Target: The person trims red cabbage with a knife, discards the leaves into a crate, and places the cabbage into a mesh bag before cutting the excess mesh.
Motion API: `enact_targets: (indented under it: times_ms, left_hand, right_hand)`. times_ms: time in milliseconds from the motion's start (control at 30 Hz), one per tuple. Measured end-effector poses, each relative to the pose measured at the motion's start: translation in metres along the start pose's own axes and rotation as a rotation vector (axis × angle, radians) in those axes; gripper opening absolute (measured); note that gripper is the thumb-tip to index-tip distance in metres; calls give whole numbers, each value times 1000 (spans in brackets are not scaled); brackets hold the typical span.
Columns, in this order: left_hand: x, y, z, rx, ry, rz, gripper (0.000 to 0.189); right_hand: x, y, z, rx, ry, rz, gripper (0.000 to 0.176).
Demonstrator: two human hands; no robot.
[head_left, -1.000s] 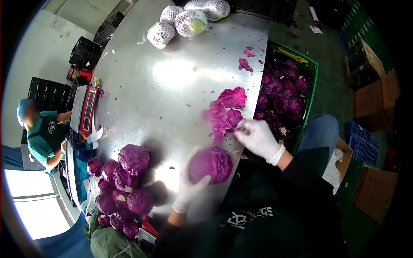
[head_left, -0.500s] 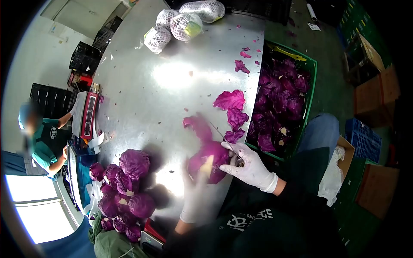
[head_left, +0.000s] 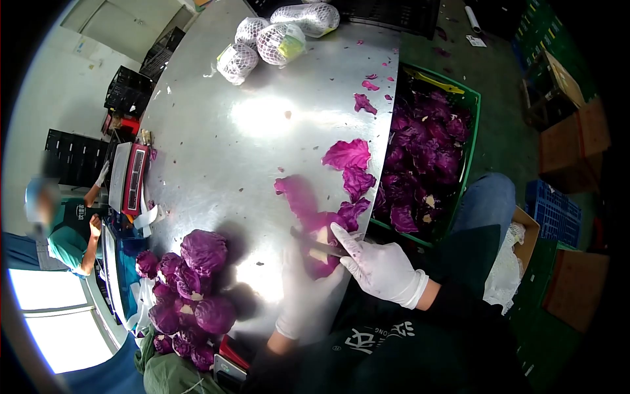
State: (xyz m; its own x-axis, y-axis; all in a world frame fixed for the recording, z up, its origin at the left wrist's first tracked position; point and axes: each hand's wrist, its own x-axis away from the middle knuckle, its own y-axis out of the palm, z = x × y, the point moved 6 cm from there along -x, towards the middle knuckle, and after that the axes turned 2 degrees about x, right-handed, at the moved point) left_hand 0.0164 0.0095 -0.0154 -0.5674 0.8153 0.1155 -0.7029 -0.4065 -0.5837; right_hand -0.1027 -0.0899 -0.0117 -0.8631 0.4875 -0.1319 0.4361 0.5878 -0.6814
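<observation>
Red cabbage point(head_left: 325, 233) over tabletop point(head_left: 216, 144), near its edge, between both hands. Left hand point(head_left: 304, 289), blurred, nearer: grip clamped around cabbage. Right hand point(head_left: 384, 269) just beside; grip closed on knife point(head_left: 328, 248). Knife's long axis runs leftward across pale stem end, toward left hand; blade contact cannot be confirmed. Count: one knife, one handled cabbage, three large loose leaves point(head_left: 357, 182), at least ten piled cabbages point(head_left: 214, 314), at least four netted heads point(head_left: 281, 44), one green crate point(head_left: 476, 118).
</observation>
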Motion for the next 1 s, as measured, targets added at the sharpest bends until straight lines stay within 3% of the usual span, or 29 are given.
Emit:
enact_targets:
  times_ms: [133, 233, 333, 500, 633, 667, 700, 767, 833, 900, 933, 1000]
  left_hand:
    - [-5, 0, 8, -86, 71, 18, 87]
    - [-10, -2, 19, -97, 252, 83, 73]
    - [-10, 1, 10, -113, 102, 32, 82]
    - [-8, 4, 13, -136, 125, 132, 84]
    - [-9, 2, 16, -105, 80, 134, 85]
    - [-6, 4, 17, -163, 135, 124, 85]
    - [2, 8, 12, -222, 192, 113, 85]
    - [12, 11, 15, -320, 340, 138, 87]
    - [10, 8, 5, -213, 238, 128, 88]
    - [7, 3, -1, -109, 167, 107, 89]
    - [4, 3, -1, -122, 170, 106, 89]
    - [5, 2, -3, -166, 163, 82, 90]
  right_hand:
    - [-6, 8, 6, 165, -50, -27, 65]
    - [-15, 8, 8, 317, -90, -60, 63]
    - [-23, 6, 10, 339, -151, 0, 59]
    - [-24, 9, 15, 212, 44, 98, 48]
    - [-30, 15, 27, 31, 76, 135, 43]
    - [-36, 16, 52, -70, 169, 288, 40]
    - [-46, 6, 89, -1, 358, 190, 40]
    - [-46, 10, 159, -204, 336, 280, 46]
    - [-36, 14, 150, -393, 293, 260, 53]
    - [-35, -19, 88, -504, 475, 42, 57]
    - [-33, -18, 62, -524, 296, 88, 61]
    - [-31, -11, 27, -220, 61, -27, 63]
